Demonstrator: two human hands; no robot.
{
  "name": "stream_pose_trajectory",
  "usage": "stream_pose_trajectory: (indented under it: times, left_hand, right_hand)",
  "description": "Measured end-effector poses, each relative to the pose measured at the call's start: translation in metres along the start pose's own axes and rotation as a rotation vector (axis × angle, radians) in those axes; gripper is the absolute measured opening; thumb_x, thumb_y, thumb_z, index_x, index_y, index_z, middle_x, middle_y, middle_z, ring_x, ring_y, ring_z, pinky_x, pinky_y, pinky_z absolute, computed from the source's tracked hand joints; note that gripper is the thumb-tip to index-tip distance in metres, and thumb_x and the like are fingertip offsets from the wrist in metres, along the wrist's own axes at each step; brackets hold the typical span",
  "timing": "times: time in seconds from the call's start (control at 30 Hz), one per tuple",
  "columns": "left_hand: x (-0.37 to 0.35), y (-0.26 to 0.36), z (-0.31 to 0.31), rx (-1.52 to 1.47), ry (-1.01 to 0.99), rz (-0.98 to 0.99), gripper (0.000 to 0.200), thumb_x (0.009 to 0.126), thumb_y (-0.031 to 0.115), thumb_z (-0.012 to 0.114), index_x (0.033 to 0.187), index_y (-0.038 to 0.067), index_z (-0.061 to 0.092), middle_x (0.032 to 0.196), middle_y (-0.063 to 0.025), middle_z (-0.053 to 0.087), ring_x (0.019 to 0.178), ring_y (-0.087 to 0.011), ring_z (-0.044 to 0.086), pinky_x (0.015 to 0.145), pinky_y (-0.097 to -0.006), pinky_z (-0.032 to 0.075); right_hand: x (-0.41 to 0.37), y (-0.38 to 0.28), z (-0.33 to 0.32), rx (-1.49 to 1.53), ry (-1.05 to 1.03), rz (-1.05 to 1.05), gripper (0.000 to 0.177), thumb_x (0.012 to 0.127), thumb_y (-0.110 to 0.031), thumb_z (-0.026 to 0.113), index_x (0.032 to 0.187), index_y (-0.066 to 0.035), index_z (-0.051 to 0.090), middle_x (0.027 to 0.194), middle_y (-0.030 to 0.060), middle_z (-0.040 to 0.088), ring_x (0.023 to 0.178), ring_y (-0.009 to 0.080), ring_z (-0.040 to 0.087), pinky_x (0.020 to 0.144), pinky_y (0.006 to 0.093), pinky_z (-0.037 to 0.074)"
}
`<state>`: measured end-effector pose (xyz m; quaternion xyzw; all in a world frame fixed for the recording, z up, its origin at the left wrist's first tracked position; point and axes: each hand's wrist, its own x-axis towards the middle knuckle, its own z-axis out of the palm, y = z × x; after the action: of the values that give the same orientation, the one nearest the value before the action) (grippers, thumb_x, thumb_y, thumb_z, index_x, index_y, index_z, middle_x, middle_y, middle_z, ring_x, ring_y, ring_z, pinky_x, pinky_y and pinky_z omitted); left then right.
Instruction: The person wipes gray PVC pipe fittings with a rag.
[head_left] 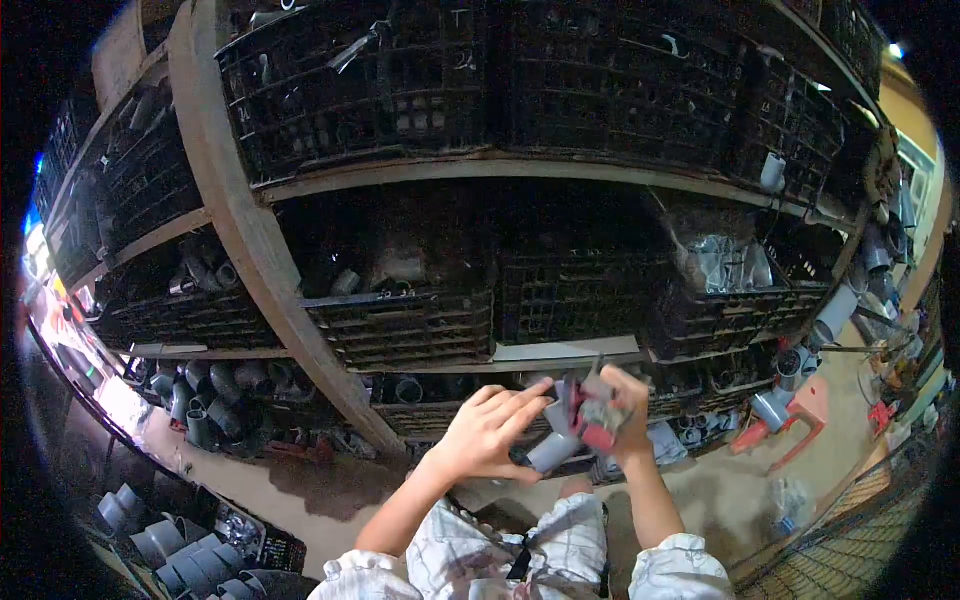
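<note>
In front of my lap, my left hand (pixel 492 434) holds a grey plastic pipe fitting (pixel 554 452). Its fingers run along the top side, and the thumb lies below near the fitting's open end. My right hand (pixel 628 415) is closed round a bunched red and grey cloth-like piece (pixel 598 425), smeared by motion. That piece overlaps the upper right side of the fitting, so part of the fitting is hidden. I cannot tell exactly what the bunched piece is.
Wooden shelves (pixel 420 178) with black crates (pixel 400 325) rise ahead. Grey pipe fittings (pixel 205 560) fill the lower left, and more lie under the shelf. A red plastic stool (pixel 806 405) lies at right on the floor, with a clear bag (pixel 793 500) nearby.
</note>
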<state>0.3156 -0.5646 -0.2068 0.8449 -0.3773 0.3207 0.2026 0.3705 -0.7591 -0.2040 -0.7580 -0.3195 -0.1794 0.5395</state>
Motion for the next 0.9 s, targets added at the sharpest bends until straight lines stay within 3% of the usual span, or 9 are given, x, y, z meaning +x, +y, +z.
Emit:
stream_pose_trajectory:
  times: [0.13, 0.27, 0.3, 0.37, 0.43, 0.47, 0.57, 0.73, 0.9]
  left_hand:
    - [-0.002, -0.001, 0.002, -0.023, 0.027, -0.019, 0.078, 0.047, 0.048, 0.067, 0.104, -0.001, 0.045, 0.118, -0.0146, 0.046, 0.08, -0.023, 0.053, 0.074, -0.0322, 0.039]
    - [-0.002, -0.01, 0.001, -0.045, 0.131, -0.084, 0.085, 0.042, 0.045, 0.073, 0.106, -0.003, 0.044, 0.115, -0.0154, 0.048, 0.084, -0.0248, 0.054, 0.074, -0.0329, 0.04]
    - [-0.001, -0.016, 0.002, -0.031, 0.114, -0.117, 0.087, 0.04, 0.043, 0.075, 0.108, -0.003, 0.043, 0.114, -0.0155, 0.049, 0.086, -0.0258, 0.055, 0.074, -0.0329, 0.04]
    - [0.008, -0.023, 0.003, -0.035, 0.145, -0.154, 0.089, 0.04, 0.042, 0.075, 0.111, -0.002, 0.043, 0.114, -0.0153, 0.049, 0.085, -0.0253, 0.054, 0.074, -0.0333, 0.04]
    - [0.018, -0.036, 0.002, -0.008, 0.149, -0.208, 0.092, 0.04, 0.04, 0.075, 0.116, 0.0, 0.041, 0.111, -0.0146, 0.05, 0.083, -0.0248, 0.054, 0.074, -0.0335, 0.04]
    - [0.02, -0.042, 0.003, -0.062, 0.199, -0.293, 0.096, 0.039, 0.038, 0.075, 0.119, 0.001, 0.039, 0.105, -0.0139, 0.053, 0.082, -0.0252, 0.054, 0.074, -0.0332, 0.04]
    - [0.019, -0.053, 0.007, -0.094, 0.311, -0.293, 0.095, 0.04, 0.036, 0.074, 0.121, 0.001, 0.037, 0.096, -0.0129, 0.054, 0.083, -0.0258, 0.054, 0.075, -0.0334, 0.04]
    - [0.032, -0.038, 0.005, -0.045, 0.192, -0.193, 0.093, 0.041, 0.035, 0.072, 0.119, 0.001, 0.037, 0.107, -0.0167, 0.05, 0.096, -0.029, 0.05, 0.079, -0.0341, 0.039]
    - [0.025, -0.083, 0.019, -0.161, 0.352, -0.503, 0.093, 0.041, 0.036, 0.074, 0.115, -0.006, 0.038, 0.102, -0.0214, 0.05, 0.097, -0.0292, 0.05, 0.082, -0.0361, 0.04]
  right_hand:
    - [-0.003, -0.002, 0.009, 0.014, 0.027, -0.151, 0.029, 0.067, -0.028, 0.06, 0.066, -0.001, 0.05, 0.062, 0.008, 0.044, 0.054, 0.0235, 0.047, 0.051, 0.0288, 0.038]
    - [0.003, 0.003, 0.016, 0.09, -0.055, -0.32, 0.036, 0.073, -0.033, 0.057, 0.092, -0.002, 0.05, 0.081, 0.0121, 0.047, 0.076, 0.0284, 0.049, 0.069, 0.0348, 0.04]
    - [0.003, 0.012, 0.023, 0.253, -0.089, -0.192, 0.044, 0.075, -0.033, 0.056, 0.106, -0.004, 0.047, 0.095, 0.0128, 0.048, 0.089, 0.0285, 0.046, 0.078, 0.0346, 0.037]
    - [-0.001, 0.048, 0.03, -0.044, -0.132, -0.06, 0.042, 0.083, -0.027, 0.049, 0.119, -0.006, 0.041, 0.112, 0.0063, 0.046, 0.098, 0.0186, 0.044, 0.083, 0.0311, 0.035]
    - [0.018, 0.023, 0.037, 0.708, -0.121, 0.642, 0.043, 0.088, -0.029, 0.042, 0.123, -0.005, 0.037, 0.119, 0.0016, 0.041, 0.107, 0.0109, 0.038, 0.088, 0.0271, 0.031]
    - [0.017, 0.029, 0.043, 0.81, -0.149, 0.612, 0.046, 0.088, -0.031, 0.041, 0.124, -0.004, 0.036, 0.123, 0.0028, 0.039, 0.112, 0.0118, 0.035, 0.092, 0.0263, 0.028]
    - [0.015, 0.014, 0.072, 0.891, 0.099, 0.471, 0.039, 0.087, -0.03, 0.04, 0.116, -0.004, 0.044, 0.115, 0.0029, 0.047, 0.106, 0.0125, 0.043, 0.092, 0.028, 0.031]
    - [0.064, 0.004, 0.045, 1.274, 0.037, 0.674, 0.036, 0.084, -0.037, 0.04, 0.096, -0.007, 0.056, 0.088, 0.0027, 0.059, 0.078, 0.0137, 0.056, 0.074, 0.0282, 0.044]
    - [0.055, 0.023, 0.078, 0.997, 0.087, 0.678, 0.043, 0.082, -0.046, 0.042, 0.104, -0.011, 0.051, 0.09, 0.0021, 0.056, 0.082, 0.0102, 0.053, 0.072, 0.0258, 0.042]
